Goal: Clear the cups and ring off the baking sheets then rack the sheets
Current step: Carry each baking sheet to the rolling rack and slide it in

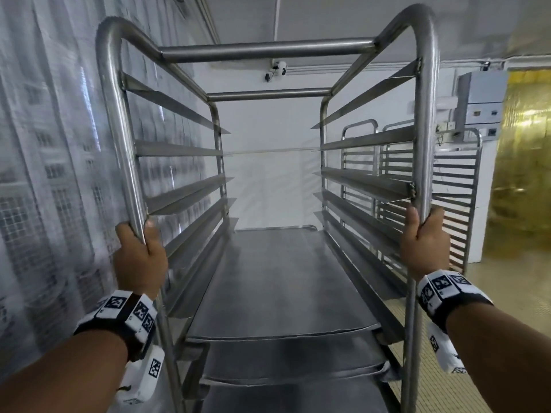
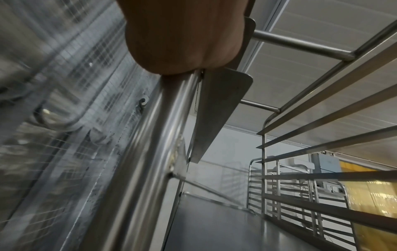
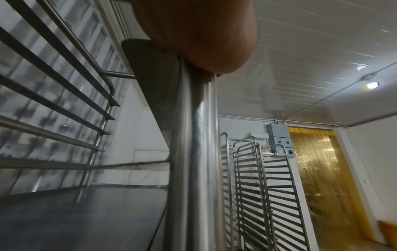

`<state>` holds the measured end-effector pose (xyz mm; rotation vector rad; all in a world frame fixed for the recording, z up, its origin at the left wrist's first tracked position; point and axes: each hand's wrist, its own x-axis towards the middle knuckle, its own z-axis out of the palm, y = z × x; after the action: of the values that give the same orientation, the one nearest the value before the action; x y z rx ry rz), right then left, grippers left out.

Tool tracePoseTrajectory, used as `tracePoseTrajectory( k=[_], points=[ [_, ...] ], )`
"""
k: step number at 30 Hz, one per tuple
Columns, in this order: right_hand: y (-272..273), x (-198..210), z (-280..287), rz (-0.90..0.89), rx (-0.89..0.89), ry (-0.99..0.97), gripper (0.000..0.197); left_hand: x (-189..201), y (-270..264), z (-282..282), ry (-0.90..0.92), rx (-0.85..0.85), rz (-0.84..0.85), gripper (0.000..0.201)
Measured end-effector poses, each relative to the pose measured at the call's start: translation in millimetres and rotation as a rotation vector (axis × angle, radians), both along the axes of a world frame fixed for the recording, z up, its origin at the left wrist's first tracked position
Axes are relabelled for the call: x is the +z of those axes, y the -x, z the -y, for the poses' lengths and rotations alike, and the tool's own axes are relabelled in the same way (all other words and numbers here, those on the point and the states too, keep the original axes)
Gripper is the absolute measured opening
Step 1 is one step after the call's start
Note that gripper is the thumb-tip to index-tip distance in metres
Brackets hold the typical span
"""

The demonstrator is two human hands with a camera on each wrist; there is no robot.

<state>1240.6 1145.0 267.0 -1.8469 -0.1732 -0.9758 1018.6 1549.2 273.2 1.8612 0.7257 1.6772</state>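
Observation:
A tall steel tray rack (image 1: 268, 50) fills the head view right in front of me. My left hand (image 1: 140, 248) grips its left front post and my right hand (image 1: 425, 239) grips its right front post (image 3: 193, 152). Three dark baking sheets sit on its lower runners: the top sheet (image 1: 277, 278), a second (image 1: 292, 356) and a third (image 1: 292, 400) beneath. The upper runners hold nothing. In the left wrist view my left hand (image 2: 182, 37) wraps the post (image 2: 139, 152). No cups or ring show in any view.
A clear plastic strip curtain (image 1: 53, 174) hangs close on the left. Two more racks (image 1: 447, 180) stand against the white wall at the right, also seen as racks (image 3: 257, 186) in the right wrist view. A yellow strip curtain (image 1: 524, 159) covers a doorway far right.

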Motion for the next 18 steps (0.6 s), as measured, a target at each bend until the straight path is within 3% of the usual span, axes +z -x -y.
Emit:
tracePoseTrajectory(
  k=[12, 18],
  points=[
    [-132, 3, -63, -0.054, 0.023, -0.057, 0.045, -1, -126, -60, -0.070, 0.004, -0.020, 0.048],
    [-196, 2, -98, -0.029, 0.119, -0.048, 0.042, -4, -187, -85, 0.063, 0.051, -0.030, 0.054]
  ],
)
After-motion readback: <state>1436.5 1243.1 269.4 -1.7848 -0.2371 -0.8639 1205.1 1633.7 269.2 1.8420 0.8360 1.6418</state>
